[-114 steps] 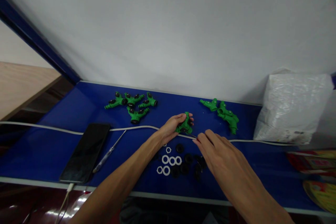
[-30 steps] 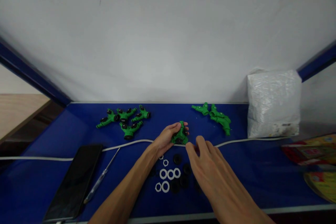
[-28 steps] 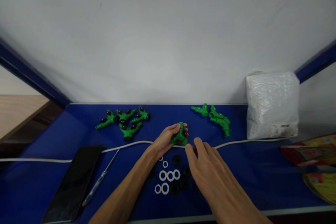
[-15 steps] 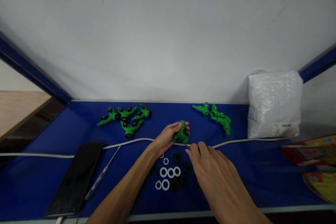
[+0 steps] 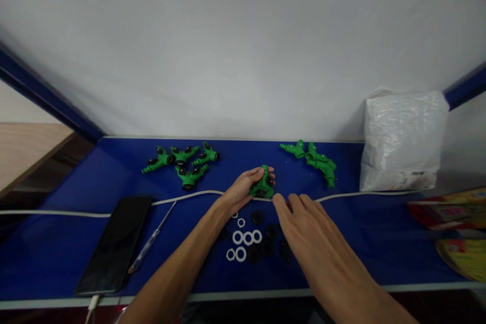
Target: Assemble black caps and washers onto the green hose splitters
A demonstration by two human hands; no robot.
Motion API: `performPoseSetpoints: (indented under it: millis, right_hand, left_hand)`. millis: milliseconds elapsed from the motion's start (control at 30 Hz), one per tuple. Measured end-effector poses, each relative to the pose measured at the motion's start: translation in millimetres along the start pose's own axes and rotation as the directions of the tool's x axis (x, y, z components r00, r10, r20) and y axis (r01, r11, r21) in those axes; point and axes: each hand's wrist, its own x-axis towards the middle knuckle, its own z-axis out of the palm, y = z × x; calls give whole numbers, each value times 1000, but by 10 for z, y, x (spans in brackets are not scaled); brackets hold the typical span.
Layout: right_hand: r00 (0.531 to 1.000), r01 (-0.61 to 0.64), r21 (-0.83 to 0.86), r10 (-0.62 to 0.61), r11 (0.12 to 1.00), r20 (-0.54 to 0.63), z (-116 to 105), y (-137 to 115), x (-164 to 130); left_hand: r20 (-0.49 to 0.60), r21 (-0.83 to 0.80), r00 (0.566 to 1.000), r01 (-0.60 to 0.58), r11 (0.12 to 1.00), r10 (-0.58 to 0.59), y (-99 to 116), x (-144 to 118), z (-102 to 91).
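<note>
My left hand (image 5: 241, 188) is closed round a green Y-shaped hose splitter (image 5: 263, 187) with black valve knobs, its thumb on the upper part. Close by on the right, my right hand (image 5: 307, 230) is closed on a thin-shafted tool, its tip at the splitter's lower end. A bit of reddish handle shows between the fingers; the palm hides the rest. Below the hands lie several white ring nuts (image 5: 240, 253) and several black round caps (image 5: 257, 217), partly covered by my right hand.
Several green splitters with black parts (image 5: 189, 177) lie at the back left, plain green ones (image 5: 322, 164) at the back right. A phone (image 5: 114, 248), a clear-handled screwdriver (image 5: 146, 250) and a white cable (image 5: 190, 196) are on the left. A white wrapped package (image 5: 402, 142) stands right.
The view has tilted slightly, so the table's things appear higher. My left hand keeps hold of the splitter; my right hand stays beside it with the tool, shifted only slightly.
</note>
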Motion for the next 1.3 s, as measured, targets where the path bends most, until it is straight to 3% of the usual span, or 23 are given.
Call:
performPoseSetpoints:
  millis: [200, 333, 567, 833, 1300]
  right_hand:
    - [999, -14, 72, 12, 997, 36, 45, 34, 33]
    - [991, -88, 62, 81, 994, 104, -38, 53, 116]
    - [990, -114, 50, 110, 992, 88, -153, 99, 153]
    - [997, 1, -18, -2, 1000, -72, -113, 58, 67]
    - [993, -84, 153, 71, 985, 90, -132, -57, 117]
  left_hand:
    - [2, -3, 1000, -10, 1000, 10, -5, 16, -13]
    - [1, -2, 1000, -6, 1000, 6, 6, 2, 2]
    - [-2, -9, 1000, 1, 1000, -1, 1, 3, 9]
    - [-7, -13, 1000, 0, 1000, 0, -13, 19, 3]
    - [-4, 18, 1000, -2, 1000, 2, -3, 9, 7]
